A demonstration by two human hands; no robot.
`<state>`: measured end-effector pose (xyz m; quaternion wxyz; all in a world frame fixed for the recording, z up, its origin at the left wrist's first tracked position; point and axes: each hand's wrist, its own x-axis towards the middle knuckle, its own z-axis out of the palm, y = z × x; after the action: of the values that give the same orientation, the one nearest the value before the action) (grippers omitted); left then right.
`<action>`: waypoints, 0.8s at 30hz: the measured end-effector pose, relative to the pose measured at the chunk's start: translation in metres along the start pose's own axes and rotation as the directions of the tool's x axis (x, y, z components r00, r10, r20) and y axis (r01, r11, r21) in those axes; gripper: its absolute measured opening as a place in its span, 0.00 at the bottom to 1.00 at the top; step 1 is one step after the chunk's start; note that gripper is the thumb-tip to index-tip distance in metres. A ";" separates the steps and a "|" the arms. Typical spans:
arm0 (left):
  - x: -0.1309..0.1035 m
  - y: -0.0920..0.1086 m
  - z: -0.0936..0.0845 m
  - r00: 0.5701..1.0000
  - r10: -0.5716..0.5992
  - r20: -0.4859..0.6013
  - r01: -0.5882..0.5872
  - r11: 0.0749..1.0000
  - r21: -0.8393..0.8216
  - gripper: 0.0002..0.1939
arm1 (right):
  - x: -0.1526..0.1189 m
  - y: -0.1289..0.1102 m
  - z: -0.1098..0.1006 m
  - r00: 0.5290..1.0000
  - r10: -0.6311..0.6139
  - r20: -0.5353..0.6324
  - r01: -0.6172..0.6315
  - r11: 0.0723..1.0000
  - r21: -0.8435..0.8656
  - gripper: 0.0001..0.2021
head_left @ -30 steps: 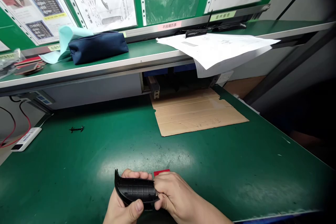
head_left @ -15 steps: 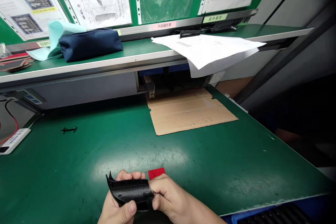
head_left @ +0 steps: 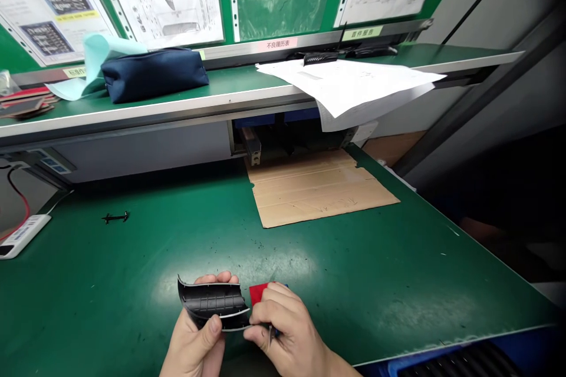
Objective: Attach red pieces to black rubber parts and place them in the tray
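The left hand [head_left: 194,344] pinches the curved black plastic part [head_left: 214,301] low over the green bench mat [head_left: 398,283], its long axis running left to right, ribbed face upward. The right hand [head_left: 283,333] grips its right end, fingers closed, beside a red piece [head_left: 257,291]. Behind lie cardboard [head_left: 321,191] and a shelf [head_left: 177,109] with a blue pouch [head_left: 154,73].

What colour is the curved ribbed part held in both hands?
Black, with a gridded ribbed surface: curved part, seen in the head view.

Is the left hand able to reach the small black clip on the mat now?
Probably not as it is: the left hand grips the black part, and the clip lies apart, farther left across bare mat.
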<state>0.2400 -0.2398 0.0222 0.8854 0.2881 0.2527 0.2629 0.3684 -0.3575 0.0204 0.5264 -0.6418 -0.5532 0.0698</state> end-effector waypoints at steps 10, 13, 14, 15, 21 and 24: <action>-0.006 0.006 0.009 0.999 0.016 -0.037 -0.015 1.000 0.014 0.27 | 0.005 -0.002 -0.012 0.983 0.097 0.156 -0.045 0.951 -0.306 0.31; -0.008 0.009 0.012 0.999 0.040 -0.027 -0.038 0.998 0.050 0.27 | 0.006 -0.003 -0.013 0.979 0.091 0.182 -0.008 0.911 -0.413 0.34; -0.009 0.009 0.014 0.999 0.044 -0.024 -0.042 0.997 0.058 0.27 | 0.006 -0.004 -0.014 0.978 0.084 0.189 0.008 0.898 -0.440 0.34; -0.009 0.010 0.015 0.999 0.045 -0.020 -0.044 0.997 0.064 0.27 | 0.007 -0.004 -0.014 0.978 0.076 0.194 0.023 0.885 -0.465 0.34; -0.009 0.013 0.019 0.999 0.049 0.014 -0.051 0.993 0.104 0.25 | 0.009 0.002 -0.014 0.974 0.018 0.227 0.108 0.843 -0.528 0.33; -0.009 0.014 0.019 0.997 0.056 0.046 -0.061 0.990 0.130 0.24 | 0.009 0.007 -0.013 0.959 0.052 0.280 0.078 0.897 -0.434 0.33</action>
<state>0.2406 -0.2428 0.0469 0.8616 0.3586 0.2421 0.2654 0.3853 -0.3568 0.0251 0.2828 -0.7237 -0.6288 0.0307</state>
